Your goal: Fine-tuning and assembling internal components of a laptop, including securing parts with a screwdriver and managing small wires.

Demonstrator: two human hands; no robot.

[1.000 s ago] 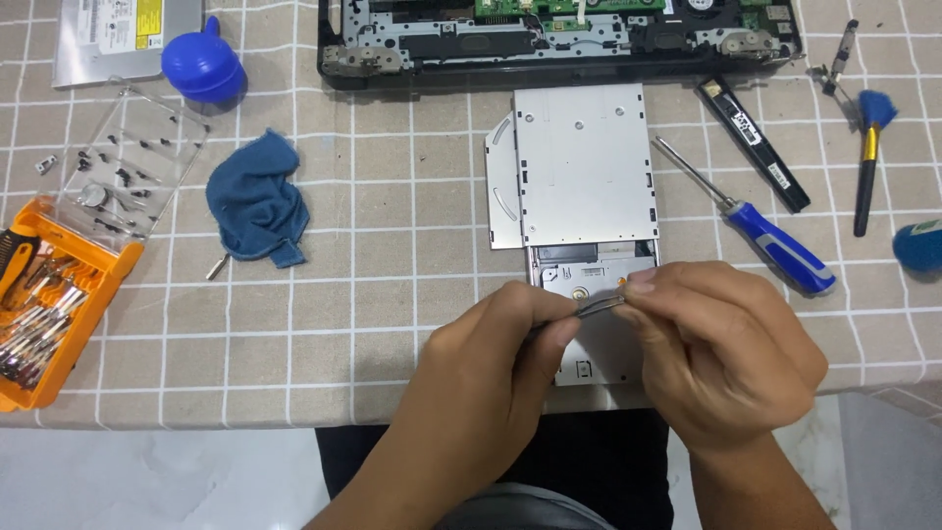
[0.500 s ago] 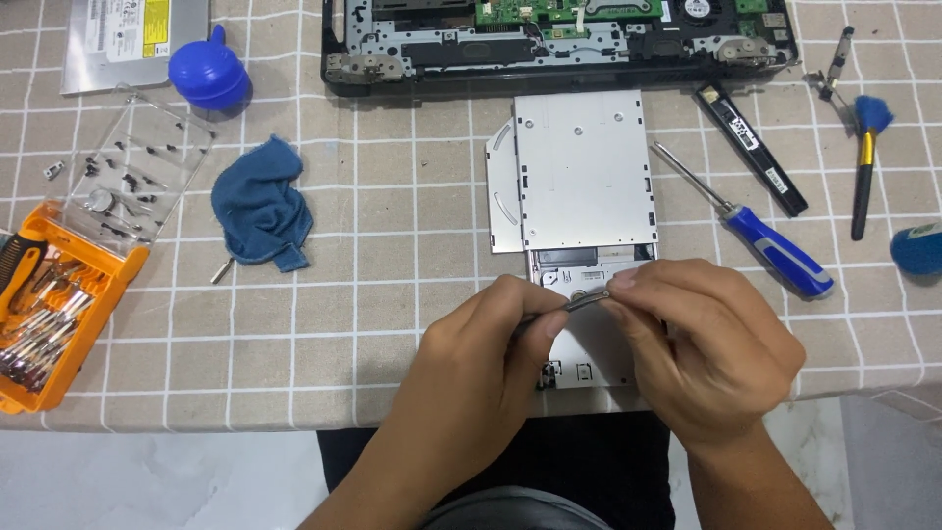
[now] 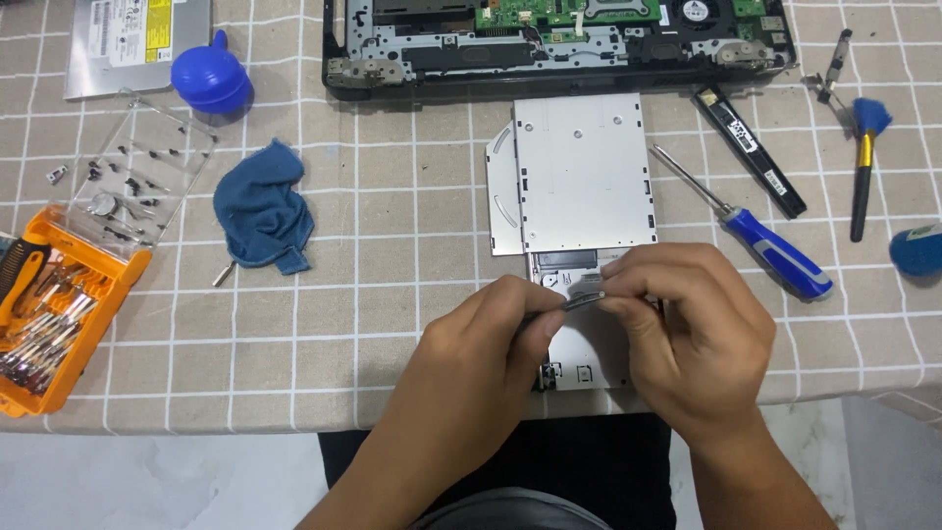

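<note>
A silver optical drive [image 3: 584, 177] lies on the checked tablecloth near the front edge, its cover plate shifted toward the far side. My left hand [image 3: 481, 368] and my right hand [image 3: 692, 339] meet above the drive's near end. Between the fingertips of both hands is a thin dark metal strip [image 3: 579, 302], pinched at each end. The hands hide most of the drive's near part.
An opened laptop base [image 3: 559, 44] sits at the far edge. A blue-handled screwdriver [image 3: 765, 250], a black bar [image 3: 751, 152] and a small brush [image 3: 863, 167] lie right. Left are a blue cloth [image 3: 263, 206], clear screw tray [image 3: 137, 182], orange bit case [image 3: 59, 324], blue blower [image 3: 211, 79].
Both hands have stayed over the drive's near end, holding the strip. The view has shifted a little, so everything sits slightly lower in the frame.
</note>
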